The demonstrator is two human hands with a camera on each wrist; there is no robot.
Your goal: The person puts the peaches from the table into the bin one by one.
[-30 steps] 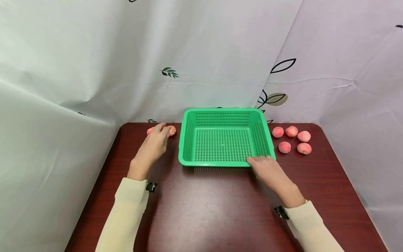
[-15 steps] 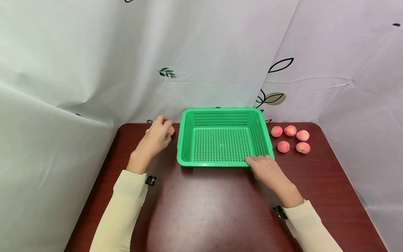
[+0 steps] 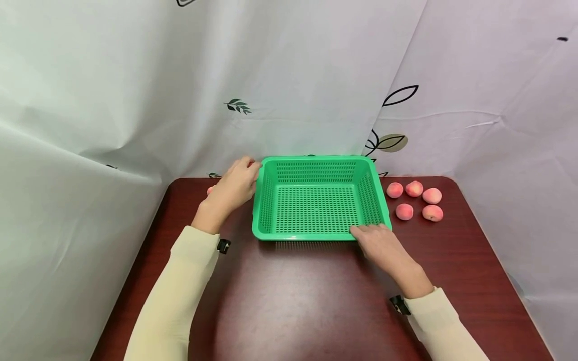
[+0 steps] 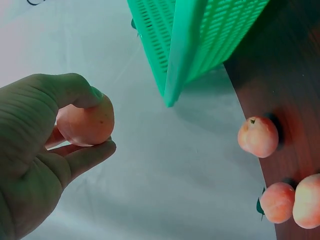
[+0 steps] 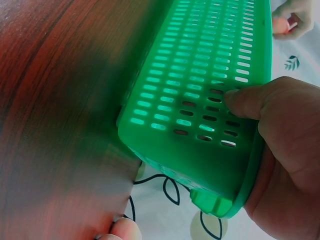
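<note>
My left hand pinches a peach between thumb and fingers, raised beside the left rim of the green plastic basket. In the head view that hand mostly hides the peach. My right hand grips the basket's near wall close to its right corner. In the right wrist view the thumb presses the outside of the slotted wall, and the fingers go over the rim to the inside. No fruit lies in the basket.
Several peaches lie on the table right of the basket. More peaches lie left of it, mostly hidden behind my left hand in the head view. A pale leaf-patterned curtain hangs behind the dark red-brown table.
My left hand has closed on a peach at the left group, lifted it and carried it right to the basket's left rim. My right hand has stayed on the basket.
</note>
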